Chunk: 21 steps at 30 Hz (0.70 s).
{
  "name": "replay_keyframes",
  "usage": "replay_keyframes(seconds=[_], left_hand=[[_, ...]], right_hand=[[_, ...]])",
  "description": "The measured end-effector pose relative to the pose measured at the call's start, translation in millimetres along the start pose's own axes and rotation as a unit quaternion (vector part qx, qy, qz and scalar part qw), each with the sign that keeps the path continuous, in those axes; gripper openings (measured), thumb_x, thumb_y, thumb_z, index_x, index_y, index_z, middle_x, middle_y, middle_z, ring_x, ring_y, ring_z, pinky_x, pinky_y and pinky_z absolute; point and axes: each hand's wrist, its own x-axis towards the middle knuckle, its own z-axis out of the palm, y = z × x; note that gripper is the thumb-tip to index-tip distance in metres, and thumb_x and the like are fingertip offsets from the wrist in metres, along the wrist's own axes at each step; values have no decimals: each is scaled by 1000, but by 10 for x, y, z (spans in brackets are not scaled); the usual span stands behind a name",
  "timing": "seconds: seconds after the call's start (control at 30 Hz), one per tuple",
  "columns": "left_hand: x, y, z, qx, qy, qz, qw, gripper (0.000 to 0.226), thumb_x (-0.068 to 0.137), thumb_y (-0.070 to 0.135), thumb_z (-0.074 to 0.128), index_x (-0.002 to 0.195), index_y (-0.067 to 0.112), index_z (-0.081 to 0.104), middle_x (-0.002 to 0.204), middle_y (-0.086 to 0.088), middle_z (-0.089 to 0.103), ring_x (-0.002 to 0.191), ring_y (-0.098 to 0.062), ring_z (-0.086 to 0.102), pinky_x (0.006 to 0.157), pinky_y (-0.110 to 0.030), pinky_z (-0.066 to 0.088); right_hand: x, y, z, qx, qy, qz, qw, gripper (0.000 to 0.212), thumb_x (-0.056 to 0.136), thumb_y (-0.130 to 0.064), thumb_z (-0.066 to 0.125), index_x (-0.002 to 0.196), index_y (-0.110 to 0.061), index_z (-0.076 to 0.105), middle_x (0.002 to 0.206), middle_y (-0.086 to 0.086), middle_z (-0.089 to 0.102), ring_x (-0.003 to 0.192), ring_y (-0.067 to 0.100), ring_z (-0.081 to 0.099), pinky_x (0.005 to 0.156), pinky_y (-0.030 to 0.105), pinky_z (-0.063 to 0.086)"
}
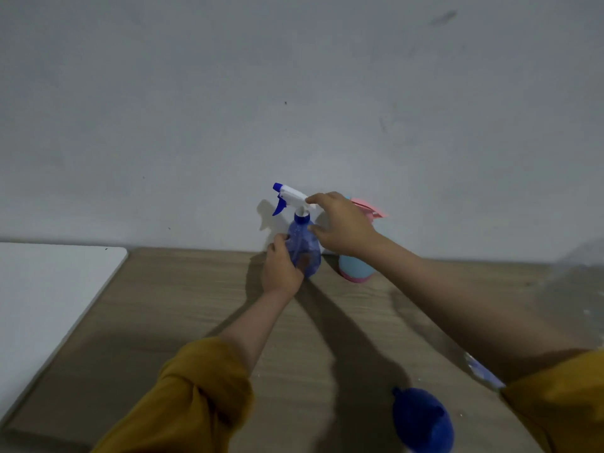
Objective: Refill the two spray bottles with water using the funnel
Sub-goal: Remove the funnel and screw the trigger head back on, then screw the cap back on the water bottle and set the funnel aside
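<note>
A translucent blue spray bottle (305, 243) with a white and blue trigger head (289, 195) stands on the wooden table (183, 308) by the wall. My left hand (281, 268) grips its body from the left. My right hand (341, 223) reaches over it, fingertips touching the back of the trigger head and the bottle's shoulder. Behind my right hand stands a light blue spray bottle (354, 268) with a pink base and pink head, mostly hidden. A dark blue funnel (423, 420) lies near the table's front edge at the right.
A white surface (49, 289) adjoins the table on the left. A grey wall (294, 93) rises right behind the bottles. A clear plastic object (575, 282) is blurred at the right edge, and a small bluish item (483, 372) lies under my right forearm.
</note>
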Motion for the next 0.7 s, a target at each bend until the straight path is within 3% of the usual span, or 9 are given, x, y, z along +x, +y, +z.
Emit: replay_keyframes(seconds=[0.1, 0.17, 0.27, 0.37, 0.47, 0.63, 0.7], left_hand=[[-95, 36, -26, -15, 5, -2, 1000, 50, 78, 32, 73, 113, 11, 44, 117, -11, 52, 96, -28, 58, 78, -43, 53], [-216, 57, -14, -21, 19, 8, 1000, 56, 76, 32, 74, 116, 9, 44, 120, -13, 48, 101, -31, 56, 81, -42, 52], [-465, 110, 32, -38, 20, 34, 998, 61, 76, 32, 75, 122, 5, 44, 122, -16, 46, 106, -31, 51, 81, -31, 44], [-728, 173, 118, -48, 5, 61, 997, 64, 75, 33, 75, 123, 4, 45, 122, -17, 46, 108, -33, 51, 88, -38, 45], [-999, 242, 216, -52, -20, 76, 996, 66, 76, 34, 74, 126, 4, 43, 126, -17, 45, 113, -33, 47, 92, -37, 41], [-1398, 381, 394, -66, -57, 87, 992, 63, 76, 31, 74, 124, 2, 45, 125, -18, 46, 117, -34, 46, 94, -37, 40], [-1510, 431, 462, -60, -71, 91, 992, 62, 76, 32, 74, 122, 2, 45, 124, -18, 46, 114, -34, 49, 93, -39, 42]], right_hand=[[-459, 37, -122, 18, -27, -4, 999, 47, 81, -31, 64, 124, -18, 55, 116, 3, 62, 101, 18, 59, 87, 34, 50], [-831, 91, -214, 15, -89, 16, 996, 42, 82, -30, 68, 120, -14, 59, 112, -2, 62, 99, 12, 59, 85, 24, 47], [-1379, 274, -259, -54, -218, 44, 973, 49, 80, -40, 71, 123, -21, 56, 119, -1, 62, 105, 14, 59, 91, 32, 50], [-1853, 449, -236, -86, -282, 77, 952, 56, 77, -49, 70, 126, -28, 54, 124, -3, 61, 107, 15, 59, 93, 36, 50], [-2260, 536, -210, -70, -294, 119, 946, 62, 76, -45, 74, 130, -28, 50, 127, -2, 56, 111, 16, 56, 91, 29, 47], [-2669, 671, -50, -139, -252, 108, 952, 55, 80, -35, 70, 131, -30, 50, 123, 1, 55, 108, 19, 55, 76, 27, 39], [-2761, 726, -4, -149, -236, 107, 954, 55, 80, -32, 70, 132, -29, 51, 122, 2, 56, 109, 20, 55, 78, 28, 41]])
